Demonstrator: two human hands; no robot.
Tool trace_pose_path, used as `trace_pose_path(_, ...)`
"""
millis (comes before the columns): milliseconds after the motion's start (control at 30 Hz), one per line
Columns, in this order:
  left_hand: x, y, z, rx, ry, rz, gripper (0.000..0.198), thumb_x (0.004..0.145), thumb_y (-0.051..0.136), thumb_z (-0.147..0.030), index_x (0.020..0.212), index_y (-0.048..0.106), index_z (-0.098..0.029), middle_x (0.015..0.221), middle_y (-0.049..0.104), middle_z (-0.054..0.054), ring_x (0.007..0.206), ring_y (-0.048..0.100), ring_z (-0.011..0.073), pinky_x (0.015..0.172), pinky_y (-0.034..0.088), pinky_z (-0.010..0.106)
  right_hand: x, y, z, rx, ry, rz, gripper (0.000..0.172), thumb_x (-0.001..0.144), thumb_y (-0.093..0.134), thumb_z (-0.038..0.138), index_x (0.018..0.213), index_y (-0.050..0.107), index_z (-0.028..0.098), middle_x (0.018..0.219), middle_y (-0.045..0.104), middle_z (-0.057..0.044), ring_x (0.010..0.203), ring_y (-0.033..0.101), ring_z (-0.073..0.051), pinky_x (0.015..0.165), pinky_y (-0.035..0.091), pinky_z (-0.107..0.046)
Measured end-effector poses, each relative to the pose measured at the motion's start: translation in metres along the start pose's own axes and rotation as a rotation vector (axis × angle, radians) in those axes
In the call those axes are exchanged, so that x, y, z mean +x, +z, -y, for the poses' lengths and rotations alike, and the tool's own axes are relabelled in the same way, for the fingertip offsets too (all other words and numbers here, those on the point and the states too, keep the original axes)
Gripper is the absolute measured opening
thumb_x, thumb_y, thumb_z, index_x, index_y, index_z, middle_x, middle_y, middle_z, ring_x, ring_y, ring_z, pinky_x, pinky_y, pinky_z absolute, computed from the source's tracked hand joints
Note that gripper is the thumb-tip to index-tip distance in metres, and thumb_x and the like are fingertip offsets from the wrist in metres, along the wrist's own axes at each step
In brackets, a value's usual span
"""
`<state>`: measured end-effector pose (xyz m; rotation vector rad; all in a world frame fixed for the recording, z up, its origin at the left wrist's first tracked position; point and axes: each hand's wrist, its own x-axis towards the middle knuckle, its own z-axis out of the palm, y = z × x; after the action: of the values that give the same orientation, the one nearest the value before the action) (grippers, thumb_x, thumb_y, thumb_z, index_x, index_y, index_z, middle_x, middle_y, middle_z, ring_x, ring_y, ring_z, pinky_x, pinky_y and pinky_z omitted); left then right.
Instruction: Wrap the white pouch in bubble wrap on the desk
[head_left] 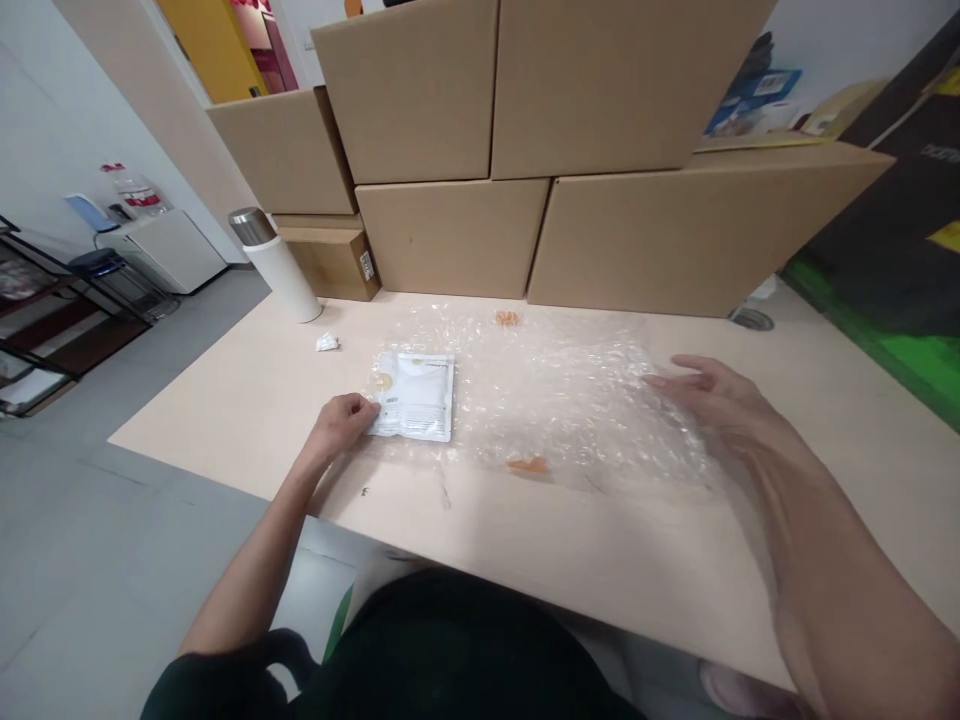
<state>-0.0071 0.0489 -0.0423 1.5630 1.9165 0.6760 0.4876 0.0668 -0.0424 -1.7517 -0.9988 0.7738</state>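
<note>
On the table lies a sheet of clear bubble wrap (555, 400), crinkled and spread out flat. A flat white sachet (424, 395) with printed text rests on its left end. My left hand (343, 425) is closed at the sachet's lower left edge, fingertips pressed on it; whether the wrap is pinched too, I cannot tell. At the wrap's right end, my right hand (716, 395) has its fingers stretched out and touching the plastic, slightly blurred. Orange marks (529, 466) show at the wrap's front and back edges.
Stacked cardboard boxes (454, 240) line the table's back edge. A white flask (281, 275) with a metal cap stands at the back left, near a small crumpled white scrap (328, 342). A roll of clear tape (752, 318) sits at the back right.
</note>
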Motion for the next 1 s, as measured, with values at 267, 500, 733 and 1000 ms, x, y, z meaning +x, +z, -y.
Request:
trace_pose_path(267,0.0,-0.003,0.001,0.175,0.007,-0.013,0.033,0.082,0.052,-0.049,0.065,0.056,-0.021,0.056,0.053,-0.002,0.055,0.048,0.0149,0.055,0.031,0.028,-0.064,0.058,0.065,-0.293,-0.814,0.081,0.035,0.089,0.06,0.045,0.113,0.071,0.021,0.115,0.072,-0.013,0.108,0.063,-0.028,0.088,0.052,-0.048)
trace_pose_path(500,-0.008,-0.001,-0.003,0.316,0.021,-0.067,0.033,0.088,0.05,-0.049,0.076,0.061,-0.02,0.082,0.066,0.007,0.073,0.059,0.0218,0.065,0.036,0.031,-0.131,0.19,0.087,-0.624,-1.118,0.801,0.043,0.103,0.045,0.035,0.139,0.058,0.016,0.147,0.054,-0.016,0.139,0.044,-0.034,0.109,0.038,-0.054)
trace_pose_path(733,-0.005,-0.005,0.005,-0.06,-0.055,-0.087,0.048,0.071,0.073,-0.052,0.102,0.064,-0.017,0.078,0.065,0.006,0.073,0.062,0.0247,0.065,0.04,0.031,-0.135,0.217,0.077,-0.774,-1.055,0.826,0.047,0.104,0.04,0.04,0.143,0.054,0.018,0.152,0.046,-0.019,0.14,0.043,-0.035,0.109,0.034,-0.053)
trace_pose_path(1000,-0.025,-0.007,-0.034,-0.662,0.173,0.067,0.045,0.077,0.072,-0.061,0.082,0.066,-0.016,0.077,0.064,0.002,0.07,0.057,0.0135,0.065,0.042,0.024,-0.125,0.213,0.066,-0.412,-0.934,0.882,0.05,0.105,0.032,0.047,0.133,0.061,0.019,0.14,0.061,-0.012,0.14,0.046,-0.027,0.114,0.034,-0.046)
